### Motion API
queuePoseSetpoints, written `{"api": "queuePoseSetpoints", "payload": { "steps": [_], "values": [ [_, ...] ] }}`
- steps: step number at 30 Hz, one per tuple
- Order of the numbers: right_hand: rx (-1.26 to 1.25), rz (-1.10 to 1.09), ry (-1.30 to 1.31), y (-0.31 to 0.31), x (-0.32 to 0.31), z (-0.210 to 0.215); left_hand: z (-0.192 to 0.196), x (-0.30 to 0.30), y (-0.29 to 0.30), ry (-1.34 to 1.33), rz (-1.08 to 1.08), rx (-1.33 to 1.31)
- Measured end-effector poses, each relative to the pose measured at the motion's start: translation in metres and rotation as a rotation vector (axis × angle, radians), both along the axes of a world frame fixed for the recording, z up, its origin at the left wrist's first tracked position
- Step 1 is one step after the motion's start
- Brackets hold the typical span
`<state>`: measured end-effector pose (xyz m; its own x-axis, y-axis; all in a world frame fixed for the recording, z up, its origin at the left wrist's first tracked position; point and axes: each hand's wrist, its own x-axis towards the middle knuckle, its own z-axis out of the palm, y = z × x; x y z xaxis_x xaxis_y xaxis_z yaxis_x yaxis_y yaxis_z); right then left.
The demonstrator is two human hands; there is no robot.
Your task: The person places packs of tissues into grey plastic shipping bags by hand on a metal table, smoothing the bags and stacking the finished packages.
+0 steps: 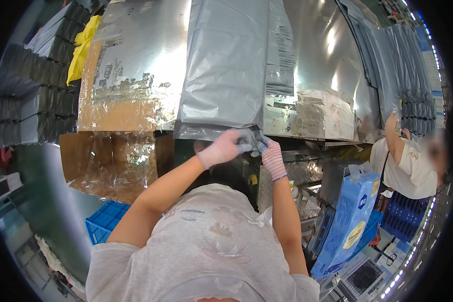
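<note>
Motion blur obscures the fingertips of the left hand (pixel 220 149), gloved in pink knit; fingers are partly bent, but whether they grip cannot be told. Fingers of the right hand (pixel 273 158), in a red-and-white striped knit glove, are closed on the crumpled near-right corner of a long, smooth grey plastic bag (pixel 224 75). The bag lies lengthwise on a shiny metal table (pixel 319 48), overhanging its front edge; its far end is cut off. Layered grey plastic sheets (pixel 281 63) lie alongside, partly hidden.
</note>
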<state>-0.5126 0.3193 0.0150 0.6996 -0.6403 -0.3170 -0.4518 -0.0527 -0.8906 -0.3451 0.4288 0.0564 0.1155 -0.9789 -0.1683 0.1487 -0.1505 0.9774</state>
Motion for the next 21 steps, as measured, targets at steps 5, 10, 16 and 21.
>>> {"api": "queuePoseSetpoints", "payload": {
  "steps": [5,10,16,21],
  "values": [
    [0.552,-0.226,-0.061,-0.004,-0.008,-0.012,0.045,0.059,0.089,0.22,0.335,0.241],
    [0.528,-0.14,0.023,-0.019,-0.022,-0.026,0.032,0.141,0.256,-0.7,0.848,0.695],
    [-0.019,0.159,0.129,-0.06,-0.001,0.026,0.102,0.168,0.371,-0.354,1.021,1.048],
    [-0.119,0.321,0.091,-0.071,0.033,0.046,0.171,0.185,0.344,-0.758,0.904,1.072]
  ]
}}
